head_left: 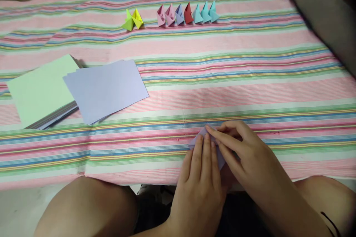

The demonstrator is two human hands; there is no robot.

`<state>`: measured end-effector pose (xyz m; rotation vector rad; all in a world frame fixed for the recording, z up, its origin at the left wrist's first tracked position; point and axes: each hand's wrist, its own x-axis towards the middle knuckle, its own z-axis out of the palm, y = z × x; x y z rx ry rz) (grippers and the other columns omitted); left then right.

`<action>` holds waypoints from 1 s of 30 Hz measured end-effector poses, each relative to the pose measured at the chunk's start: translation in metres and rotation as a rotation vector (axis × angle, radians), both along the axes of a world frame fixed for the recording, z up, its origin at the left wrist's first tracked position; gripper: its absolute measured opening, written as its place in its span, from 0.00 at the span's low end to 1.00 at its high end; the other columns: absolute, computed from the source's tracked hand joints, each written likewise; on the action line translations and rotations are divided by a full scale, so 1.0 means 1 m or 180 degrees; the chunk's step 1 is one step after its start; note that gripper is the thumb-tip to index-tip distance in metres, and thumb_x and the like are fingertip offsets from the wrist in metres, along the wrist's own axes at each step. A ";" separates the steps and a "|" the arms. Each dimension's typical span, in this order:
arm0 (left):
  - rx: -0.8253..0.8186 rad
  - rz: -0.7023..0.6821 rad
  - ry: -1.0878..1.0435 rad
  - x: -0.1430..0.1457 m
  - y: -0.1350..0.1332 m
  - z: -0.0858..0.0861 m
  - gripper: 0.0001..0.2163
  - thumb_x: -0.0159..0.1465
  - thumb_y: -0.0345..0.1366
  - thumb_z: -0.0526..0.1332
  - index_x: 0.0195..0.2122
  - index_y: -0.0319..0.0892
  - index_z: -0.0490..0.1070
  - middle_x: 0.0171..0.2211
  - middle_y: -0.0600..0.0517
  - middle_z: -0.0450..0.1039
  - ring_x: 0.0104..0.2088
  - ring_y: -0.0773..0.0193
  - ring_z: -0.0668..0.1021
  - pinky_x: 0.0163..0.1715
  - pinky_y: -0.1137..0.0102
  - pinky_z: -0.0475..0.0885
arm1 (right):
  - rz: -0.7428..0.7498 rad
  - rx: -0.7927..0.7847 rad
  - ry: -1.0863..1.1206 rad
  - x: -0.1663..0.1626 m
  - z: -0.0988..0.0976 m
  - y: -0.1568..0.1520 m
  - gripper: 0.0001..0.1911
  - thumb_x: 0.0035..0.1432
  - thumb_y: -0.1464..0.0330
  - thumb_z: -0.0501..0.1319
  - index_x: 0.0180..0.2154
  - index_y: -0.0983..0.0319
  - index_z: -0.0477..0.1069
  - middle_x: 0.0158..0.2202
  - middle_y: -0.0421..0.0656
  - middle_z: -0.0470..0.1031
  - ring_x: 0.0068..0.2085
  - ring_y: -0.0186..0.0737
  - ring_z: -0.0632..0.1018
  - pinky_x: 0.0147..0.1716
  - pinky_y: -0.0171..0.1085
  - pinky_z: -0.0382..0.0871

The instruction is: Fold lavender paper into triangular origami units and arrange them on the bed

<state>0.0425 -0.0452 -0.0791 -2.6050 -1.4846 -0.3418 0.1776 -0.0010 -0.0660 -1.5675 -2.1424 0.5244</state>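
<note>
A small folded piece of lavender paper (202, 132) lies on the striped cloth near its front edge, partly covered by both hands. My left hand (201, 177) rests on it with its fingers stretched out flat. From the right, my right hand (244, 152) has its thumb and index finger on the paper, the index tip close to the top point. Its other fingers are curled. Part of the paper shows below the fingers; its lower folds are hidden.
Loose lavender sheets (108, 89) overlap a thick stack of paper topped with light green (44, 89) at left. Toward the back stand two yellow-green folded pieces (132, 20) and a row of several pink, lavender, red and turquoise ones (188, 14). A grey surface (319, 11) borders the cloth at right.
</note>
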 end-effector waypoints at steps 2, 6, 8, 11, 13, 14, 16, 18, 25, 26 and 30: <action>0.0000 -0.0009 0.0014 0.000 0.000 0.000 0.25 0.66 0.43 0.52 0.58 0.28 0.63 0.60 0.40 0.63 0.59 0.51 0.68 0.53 0.63 0.68 | 0.0009 0.0014 0.0003 0.001 0.000 0.000 0.18 0.63 0.73 0.52 0.51 0.65 0.72 0.41 0.51 0.71 0.40 0.44 0.73 0.38 0.44 0.72; -0.0026 -0.0001 0.0045 0.000 -0.001 -0.001 0.25 0.67 0.43 0.51 0.58 0.29 0.63 0.60 0.40 0.63 0.59 0.51 0.68 0.53 0.63 0.68 | 0.0017 0.0001 -0.0013 0.001 0.000 0.001 0.18 0.63 0.73 0.52 0.51 0.65 0.73 0.41 0.51 0.70 0.40 0.44 0.73 0.38 0.45 0.72; -0.0028 0.0009 0.0045 0.000 -0.001 -0.001 0.25 0.66 0.43 0.51 0.58 0.29 0.64 0.60 0.40 0.63 0.59 0.52 0.68 0.53 0.63 0.68 | 0.0022 -0.0012 -0.0010 0.001 0.000 0.002 0.17 0.63 0.73 0.53 0.51 0.65 0.73 0.41 0.51 0.70 0.40 0.44 0.73 0.38 0.45 0.72; 0.0002 0.0019 0.0021 0.001 -0.001 -0.001 0.24 0.66 0.42 0.52 0.58 0.28 0.64 0.60 0.40 0.63 0.59 0.52 0.68 0.54 0.63 0.67 | 0.0003 -0.0012 -0.0030 0.000 0.000 0.002 0.17 0.62 0.73 0.53 0.50 0.64 0.73 0.41 0.51 0.71 0.39 0.44 0.73 0.38 0.45 0.71; -0.0009 0.0041 0.0004 0.001 -0.001 0.001 0.24 0.67 0.41 0.52 0.57 0.28 0.64 0.60 0.41 0.63 0.59 0.53 0.68 0.54 0.64 0.67 | -0.0028 -0.0017 -0.0073 -0.001 0.000 0.002 0.17 0.62 0.73 0.53 0.50 0.64 0.74 0.41 0.51 0.71 0.39 0.44 0.73 0.38 0.46 0.71; -0.0023 0.0064 -0.0008 0.001 -0.001 0.001 0.23 0.67 0.41 0.52 0.57 0.28 0.65 0.59 0.41 0.64 0.59 0.54 0.68 0.55 0.64 0.66 | -0.0047 -0.0026 -0.0098 -0.001 0.000 0.002 0.17 0.62 0.73 0.53 0.49 0.64 0.74 0.41 0.51 0.71 0.39 0.44 0.73 0.38 0.46 0.71; -0.0070 0.0113 -0.0028 0.000 0.000 0.003 0.23 0.67 0.41 0.51 0.57 0.29 0.65 0.59 0.42 0.64 0.59 0.54 0.68 0.54 0.64 0.67 | -0.0067 -0.0042 -0.0146 -0.001 0.001 0.002 0.17 0.62 0.73 0.53 0.49 0.64 0.74 0.41 0.51 0.71 0.39 0.45 0.73 0.38 0.46 0.71; -0.0125 0.0163 -0.0039 -0.001 -0.001 0.004 0.23 0.68 0.42 0.50 0.57 0.29 0.65 0.60 0.42 0.63 0.59 0.54 0.68 0.53 0.63 0.67 | -0.0070 -0.0036 -0.0181 -0.001 0.001 0.002 0.17 0.62 0.73 0.53 0.49 0.64 0.74 0.41 0.51 0.71 0.39 0.45 0.73 0.38 0.46 0.71; -0.0282 0.0469 0.0070 -0.009 -0.001 0.018 0.25 0.66 0.45 0.53 0.56 0.30 0.66 0.60 0.39 0.63 0.59 0.48 0.68 0.51 0.58 0.68 | -0.0068 -0.0096 -0.0187 -0.001 0.000 0.002 0.18 0.62 0.73 0.53 0.50 0.64 0.74 0.42 0.51 0.70 0.40 0.45 0.73 0.39 0.46 0.71; -0.0295 0.0467 0.0120 -0.011 -0.001 0.020 0.25 0.66 0.45 0.53 0.56 0.30 0.67 0.60 0.38 0.63 0.59 0.47 0.68 0.50 0.57 0.68 | -0.0075 -0.0103 -0.0182 -0.001 0.000 0.002 0.18 0.62 0.72 0.53 0.50 0.64 0.74 0.42 0.51 0.70 0.40 0.45 0.73 0.39 0.46 0.71; -0.0212 0.0401 0.0266 -0.019 0.004 0.027 0.22 0.67 0.42 0.52 0.53 0.29 0.69 0.57 0.37 0.67 0.56 0.47 0.70 0.47 0.57 0.70 | -0.0086 -0.0113 -0.0162 0.000 -0.001 0.002 0.17 0.62 0.72 0.53 0.50 0.64 0.74 0.41 0.50 0.69 0.40 0.45 0.73 0.40 0.46 0.71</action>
